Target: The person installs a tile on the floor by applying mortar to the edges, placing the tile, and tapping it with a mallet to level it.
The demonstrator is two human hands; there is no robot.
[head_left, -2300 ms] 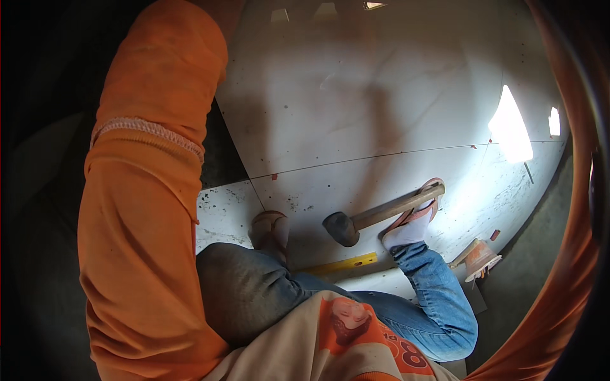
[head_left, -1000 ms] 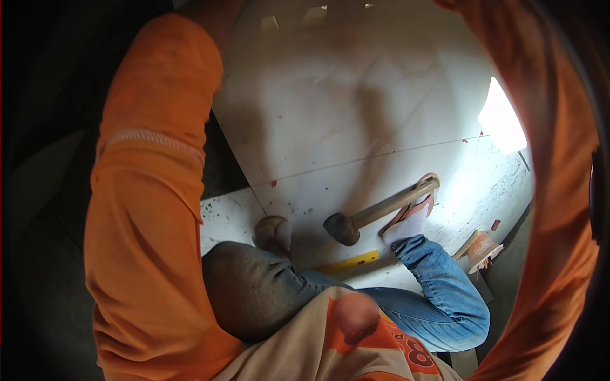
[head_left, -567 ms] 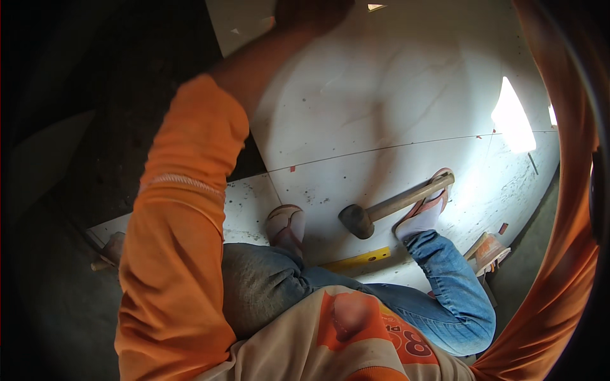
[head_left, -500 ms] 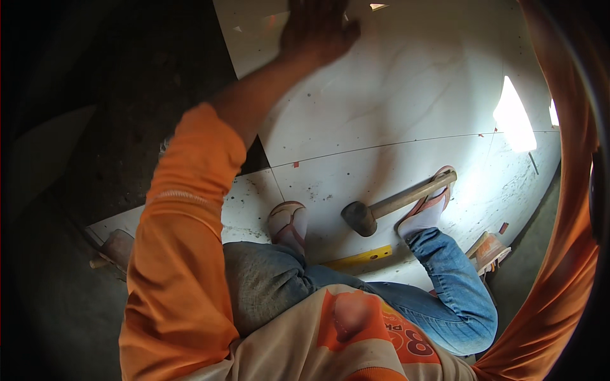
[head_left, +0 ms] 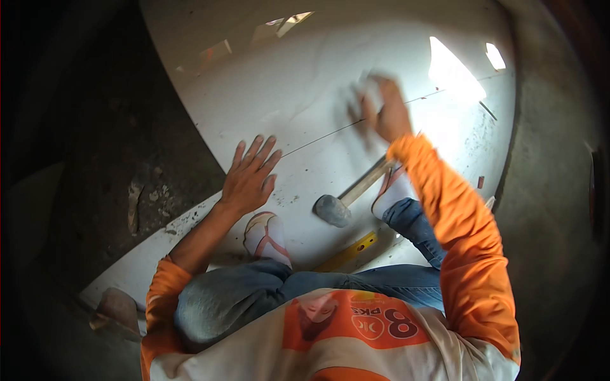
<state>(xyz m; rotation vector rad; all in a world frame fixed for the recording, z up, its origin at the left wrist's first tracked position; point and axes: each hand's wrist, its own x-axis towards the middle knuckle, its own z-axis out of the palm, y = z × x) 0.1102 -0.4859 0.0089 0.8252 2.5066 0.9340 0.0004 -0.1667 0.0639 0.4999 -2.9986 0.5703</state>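
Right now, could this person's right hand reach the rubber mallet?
Probably yes: the right hand looks empty and close to the rubber mallet. Nothing seems to cover its head or most of its handle, though the orange sleeve hides the handle's end.

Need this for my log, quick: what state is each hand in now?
Left hand: open, palm down, nothing seen in it.
Right hand: open, loosely curled, blurred, nothing seen.

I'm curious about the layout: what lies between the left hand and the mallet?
In the head view, only white floor with dark specks lies between the left hand and the mallet.
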